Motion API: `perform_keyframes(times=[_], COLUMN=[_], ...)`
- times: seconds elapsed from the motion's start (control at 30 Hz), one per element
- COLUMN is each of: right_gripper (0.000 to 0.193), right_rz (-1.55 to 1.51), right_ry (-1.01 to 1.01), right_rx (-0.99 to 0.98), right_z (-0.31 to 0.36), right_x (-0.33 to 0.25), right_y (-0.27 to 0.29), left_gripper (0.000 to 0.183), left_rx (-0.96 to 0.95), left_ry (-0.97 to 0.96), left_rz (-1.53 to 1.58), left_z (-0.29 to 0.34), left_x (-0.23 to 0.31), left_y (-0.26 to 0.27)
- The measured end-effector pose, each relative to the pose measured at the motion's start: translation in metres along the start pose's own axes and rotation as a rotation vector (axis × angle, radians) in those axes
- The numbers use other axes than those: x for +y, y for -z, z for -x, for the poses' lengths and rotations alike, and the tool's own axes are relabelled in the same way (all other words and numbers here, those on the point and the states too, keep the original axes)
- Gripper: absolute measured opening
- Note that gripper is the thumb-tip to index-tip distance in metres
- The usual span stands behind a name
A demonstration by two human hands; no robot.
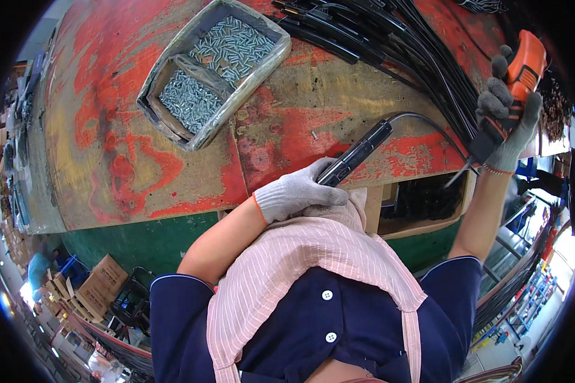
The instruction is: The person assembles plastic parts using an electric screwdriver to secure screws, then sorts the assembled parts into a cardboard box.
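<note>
Glossy black cylindrical tube (363, 150), tilted over the near edge of the worn red wooden table (191, 175) | grey-gloved left hand (303, 191): grip clamped round its lower end | grey-gloved right hand (508, 115): grip clamped on orange-and-black handheld tool (528, 64) | likely best: tube steady, thin black cable (429, 119) slack

Fairly bright, even light covers the table (191, 185), with a pale sheen toward its far right. The screws (230, 51) glint, and the black tool (358, 152) is sharp, with thin highlights. The recess (421, 199) at the near right lies in deep shadow. White glare burns out the right rim; cartons (102, 284) at left look soft, and straight edges bend toward the black border.
</note>
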State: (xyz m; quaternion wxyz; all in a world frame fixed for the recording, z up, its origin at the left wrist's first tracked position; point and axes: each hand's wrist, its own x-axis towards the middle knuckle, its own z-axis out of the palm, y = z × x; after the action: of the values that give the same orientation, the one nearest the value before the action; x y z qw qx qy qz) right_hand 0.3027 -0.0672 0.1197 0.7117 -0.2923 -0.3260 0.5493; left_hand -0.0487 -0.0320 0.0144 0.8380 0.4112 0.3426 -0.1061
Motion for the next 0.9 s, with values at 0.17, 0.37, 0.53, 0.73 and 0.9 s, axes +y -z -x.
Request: perform_keyframes(times=[0.17,0.37,0.53,0.73,0.9], right_gripper=[0.067,0.051,0.051,0.051,0.052], right_rz=[0.121,0.294,0.385,0.410,0.389], right_ry=[0.249,0.215,0.195,0.222,0.216], right_rx=[0.157,0.290,0.334,0.339,0.350], right_z=[0.005,0.001,0.005,0.002,0.000], right_x=[0.072,0.140,0.155,0.164,0.164], right_y=[-0.073,-0.094,-0.092,-0.091,-0.088], left_gripper=[0.084,0.085,0.085,0.088,0.088], left_rx=[-0.081,-0.150,-0.158,-0.183,-0.166], left_ry=[-0.009,0.036,0.031,0.036,-0.010], left_rz=[0.166,0.138,0.114,0.113,0.137], left_z=[-0.006,-0.003,-0.005,-0.002,-0.006], left_x=[-0.014,-0.016,-0.021,-0.015,-0.022], left_y=[0.003,0.013,0.016,0.018,0.017])
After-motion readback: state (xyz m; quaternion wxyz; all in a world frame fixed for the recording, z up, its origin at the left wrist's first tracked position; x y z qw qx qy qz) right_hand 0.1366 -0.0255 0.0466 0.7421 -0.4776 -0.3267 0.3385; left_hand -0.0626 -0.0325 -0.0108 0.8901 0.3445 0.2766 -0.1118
